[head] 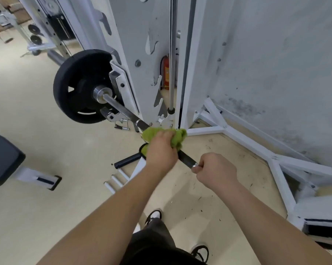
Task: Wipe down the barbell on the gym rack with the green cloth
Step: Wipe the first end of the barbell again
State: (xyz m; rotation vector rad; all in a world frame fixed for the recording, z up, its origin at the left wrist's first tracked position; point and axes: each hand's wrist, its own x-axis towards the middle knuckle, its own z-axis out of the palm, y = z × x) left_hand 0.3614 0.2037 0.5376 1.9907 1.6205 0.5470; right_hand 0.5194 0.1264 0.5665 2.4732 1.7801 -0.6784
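Beige gym floor (56, 207), left hand (161, 152) bunching green cloth (178, 137) round barbell (123, 109), right hand (215, 169) gripping shaft just beside

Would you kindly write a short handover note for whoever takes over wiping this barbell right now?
Left hand: grips the green cloth, which is bunched around the barbell near the white rack.
Right hand: grips the bare bar nearer the body, apparently steadying it.
Barbell: sits on the rack, with a black plate loaded on its far end.
Done: the cloth is on the bar; how much has already been wiped cannot be told.
Left: probably the stretch between cloth and plate, and the part under the right hand.
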